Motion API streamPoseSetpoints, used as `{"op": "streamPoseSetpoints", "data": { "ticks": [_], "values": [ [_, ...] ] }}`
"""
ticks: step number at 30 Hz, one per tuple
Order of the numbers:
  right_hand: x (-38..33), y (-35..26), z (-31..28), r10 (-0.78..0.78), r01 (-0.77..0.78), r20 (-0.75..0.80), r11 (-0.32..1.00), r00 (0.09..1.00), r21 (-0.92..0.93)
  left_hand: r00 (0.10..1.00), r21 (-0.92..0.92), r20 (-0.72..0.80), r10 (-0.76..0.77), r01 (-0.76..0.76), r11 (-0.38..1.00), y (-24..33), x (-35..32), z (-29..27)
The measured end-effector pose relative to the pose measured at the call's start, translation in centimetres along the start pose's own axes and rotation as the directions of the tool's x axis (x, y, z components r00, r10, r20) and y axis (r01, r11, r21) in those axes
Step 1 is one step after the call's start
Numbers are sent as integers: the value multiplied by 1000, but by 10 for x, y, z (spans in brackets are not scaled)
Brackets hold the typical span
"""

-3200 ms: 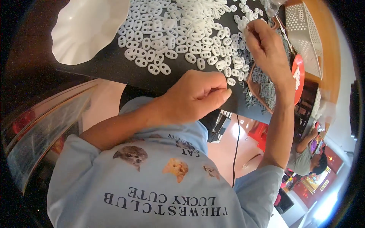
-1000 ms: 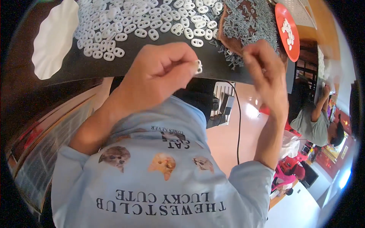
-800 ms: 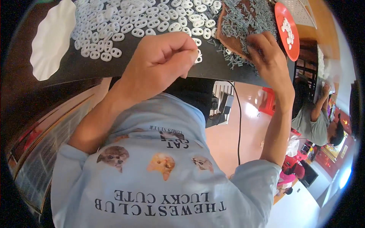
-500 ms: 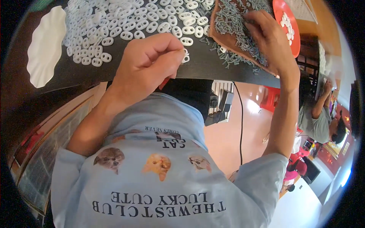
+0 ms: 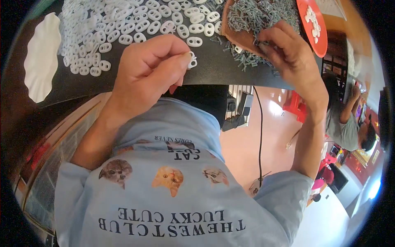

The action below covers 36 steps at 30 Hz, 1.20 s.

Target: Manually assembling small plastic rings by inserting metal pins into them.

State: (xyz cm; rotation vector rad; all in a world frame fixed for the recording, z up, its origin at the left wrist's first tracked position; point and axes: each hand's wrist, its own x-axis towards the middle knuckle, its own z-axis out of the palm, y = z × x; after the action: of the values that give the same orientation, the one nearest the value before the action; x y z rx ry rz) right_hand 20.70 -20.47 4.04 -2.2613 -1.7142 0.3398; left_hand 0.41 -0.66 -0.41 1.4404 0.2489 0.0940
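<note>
My left hand (image 5: 150,70) is closed, with thumb and forefinger pinching a white oval cord lock piece (image 5: 192,61) over the table's near edge. My right hand (image 5: 292,61) has its fingers drawn together at the near side of a heap of small grey metal springs (image 5: 263,16). What its fingertips hold, if anything, is too small to make out. The springs lie on a brown sheet (image 5: 242,39), some spilling onto the table. Beyond my left hand spreads a large pile of white two-hole cord lock pieces (image 5: 142,25).
A white wavy-edged dish (image 5: 41,61) stands at the table's left. On the right, a red plate (image 5: 320,43) holds small white parts. Below the dark table (image 5: 218,72) are a power adapter (image 5: 245,105) and a black cable (image 5: 260,136). Another person (image 5: 345,127) sits at far right.
My right hand has come back toward me from the spring heap, its fingers now at the heap's near side. My left hand keeps its pinch on the cord lock piece. The view has shifted slightly.
</note>
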Motion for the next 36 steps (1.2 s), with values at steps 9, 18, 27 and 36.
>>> {"op": "streamPoseSetpoints", "data": {
  "ticks": [9, 18, 27, 36],
  "values": [
    [-13, -1, 4, 146, -175, -137, 956, 980, -234, 999, -10, 11, 32, -32, 999, -3, -2, -2],
    [-3, -12, 8, -8, 7, -5, 973, 1000, -232, 999, -19, 16, 28, -27, 999, -3, -3, -3],
    [6, -16, 8, -41, 43, 13, 949, 999, -311, 1000, -8, 0, 20, -20, 1000, -3, -4, -4],
    [12, -26, -3, 51, -54, -99, 998, 994, -29, 996, -123, -1, 87, -86, 989, -9, -2, -6]
  ]
}}
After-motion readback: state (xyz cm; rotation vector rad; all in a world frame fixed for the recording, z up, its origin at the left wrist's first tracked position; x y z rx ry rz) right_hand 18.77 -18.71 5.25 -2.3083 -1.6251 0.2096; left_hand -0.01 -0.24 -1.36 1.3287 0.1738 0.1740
